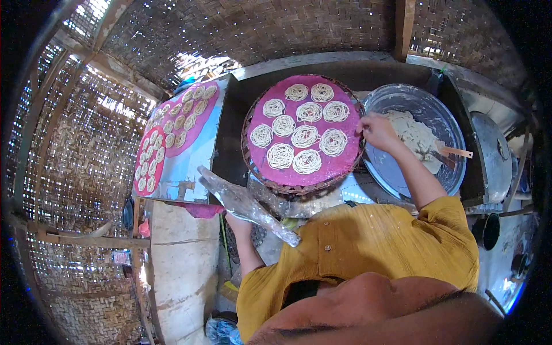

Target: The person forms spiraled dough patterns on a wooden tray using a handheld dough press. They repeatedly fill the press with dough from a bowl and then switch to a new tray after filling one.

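Observation:
A round woven tray (246, 150) lined with pink cloth (261, 172) stands in front of me. Several flat nests of pale noodle-like strands (305, 136) lie spaced out on it. My right hand (378, 132) is at the tray's right rim with its fingers curled down and together; whatever is between them is hidden. Below that wrist is a wide grey metal basin (374, 164) holding pale dough (411, 129) and a tool with a wooden handle (457, 152). My left hand (237, 223) is low on the left, mostly covered by a flour-dusted wooden piece (247, 201).
A light-blue board (192, 164) at the left holds pink cloths with more strand nests (179, 122). A large metal lid (491, 149) leans at the far right. Woven bamboo walls (287, 31) rise behind, and a dark wooden edge (227, 123) frames the work area.

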A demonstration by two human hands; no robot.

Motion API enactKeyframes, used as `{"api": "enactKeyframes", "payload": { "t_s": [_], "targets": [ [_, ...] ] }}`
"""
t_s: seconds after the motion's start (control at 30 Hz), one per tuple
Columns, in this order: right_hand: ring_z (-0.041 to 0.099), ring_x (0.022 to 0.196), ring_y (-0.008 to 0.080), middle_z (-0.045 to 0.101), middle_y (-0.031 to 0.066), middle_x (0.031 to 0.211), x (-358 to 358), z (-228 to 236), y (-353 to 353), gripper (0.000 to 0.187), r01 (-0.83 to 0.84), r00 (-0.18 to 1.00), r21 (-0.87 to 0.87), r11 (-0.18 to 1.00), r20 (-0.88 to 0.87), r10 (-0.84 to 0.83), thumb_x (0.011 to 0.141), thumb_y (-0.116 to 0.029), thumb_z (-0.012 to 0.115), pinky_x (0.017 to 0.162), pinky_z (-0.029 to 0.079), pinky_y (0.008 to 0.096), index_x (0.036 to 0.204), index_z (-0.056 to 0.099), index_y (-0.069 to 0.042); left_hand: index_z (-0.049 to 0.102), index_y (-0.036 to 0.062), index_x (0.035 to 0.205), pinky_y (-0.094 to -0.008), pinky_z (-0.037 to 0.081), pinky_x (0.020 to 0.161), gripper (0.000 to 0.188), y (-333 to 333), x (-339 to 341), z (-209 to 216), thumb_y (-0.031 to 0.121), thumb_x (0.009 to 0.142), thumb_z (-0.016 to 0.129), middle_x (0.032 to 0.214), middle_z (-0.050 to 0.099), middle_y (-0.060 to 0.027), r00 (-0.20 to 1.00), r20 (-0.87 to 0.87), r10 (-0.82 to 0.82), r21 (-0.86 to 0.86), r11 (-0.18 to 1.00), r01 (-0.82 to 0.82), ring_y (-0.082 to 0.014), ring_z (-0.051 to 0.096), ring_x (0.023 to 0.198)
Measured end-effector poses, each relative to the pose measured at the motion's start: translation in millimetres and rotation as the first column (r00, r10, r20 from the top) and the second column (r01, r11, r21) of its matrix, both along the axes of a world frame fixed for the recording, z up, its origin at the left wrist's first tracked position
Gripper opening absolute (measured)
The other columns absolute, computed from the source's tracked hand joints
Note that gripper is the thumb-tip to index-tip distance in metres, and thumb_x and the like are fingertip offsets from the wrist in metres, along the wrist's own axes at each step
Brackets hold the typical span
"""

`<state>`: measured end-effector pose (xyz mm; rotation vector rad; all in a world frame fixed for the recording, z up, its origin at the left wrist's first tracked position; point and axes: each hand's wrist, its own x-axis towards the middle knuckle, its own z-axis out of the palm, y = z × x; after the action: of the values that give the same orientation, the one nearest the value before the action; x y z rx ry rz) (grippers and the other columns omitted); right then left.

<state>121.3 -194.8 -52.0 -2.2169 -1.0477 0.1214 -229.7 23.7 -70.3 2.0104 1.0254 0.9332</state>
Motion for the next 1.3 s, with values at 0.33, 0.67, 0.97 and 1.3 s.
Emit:
{"api": "enactKeyframes", "payload": {
  "t_s": [0.33, 0.67, 0.97, 1.3],
  "targets": [
    [0.049, 0.087, 0.0291, 0.052, 0.0116, 0.081, -14, -8, 7, 0.013, -0.097, 0.982, -0.124, 0.987, 0.147, 0.115, 0.067, -0.01, 0.051, 0.076, 0.041, 0.0377, 0.075, 0.062, -0.013, 0.058, 0.0, 0.088, -0.0346, 0.044, 0.069, 0.031, -10, -8, 1, 0.024, 0.069, 0.059, 0.084, 0.061, -0.0185, 0.941, -0.332, -0.062, -0.044, 0.998, 0.05, -0.0308, 0.059, 0.082],
    [0.051, 0.084, 0.0313, 0.053, 0.0134, 0.083, -5, 5, 13, 0.019, -0.104, 0.984, 0.226, 0.969, 0.164, 0.067, 0.068, -0.012, 0.054, 0.077, 0.041, 0.0373, 0.086, 0.059, -0.008, 0.06, 0.005, 0.091, -0.0384, 0.046, 0.071, 0.042, 30, 14, -59, 0.034, 0.061, 0.059, 0.086, 0.06, -0.0189, 0.462, -0.756, -0.463, -0.269, 0.864, 0.426, -0.0332, 0.058, 0.08],
    [0.051, 0.09, 0.0349, 0.053, 0.0178, 0.092, 10, -16, 26, 0.028, 0.271, 0.927, -0.167, 0.948, 0.31, -0.211, 0.075, -0.029, 0.054, 0.078, 0.043, 0.0405, 0.092, 0.06, -0.008, 0.056, 0.0125, 0.104, -0.036, 0.045, 0.079, 0.049, 32, 89, -101, 0.045, 0.066, 0.056, 0.103, 0.057, -0.0139, 0.531, -0.825, -0.193, -0.129, 0.979, 0.156, -0.029, 0.055, 0.092],
    [0.052, 0.091, 0.0336, 0.055, 0.0194, 0.097, 6, -3, 28, 0.03, 0.19, 0.975, -0.038, 0.981, 0.123, -0.184, 0.072, -0.026, 0.057, 0.079, 0.042, 0.0389, 0.094, 0.058, -0.006, 0.062, 0.006, 0.081, -0.039, 0.046, 0.069, 0.024, 78, 56, -80, 0.026, 0.074, 0.051, 0.078, 0.06, -0.0185, 0.942, -0.285, 0.178, 0.137, 0.98, -0.144, -0.0331, 0.058, 0.076]
  ]
}}
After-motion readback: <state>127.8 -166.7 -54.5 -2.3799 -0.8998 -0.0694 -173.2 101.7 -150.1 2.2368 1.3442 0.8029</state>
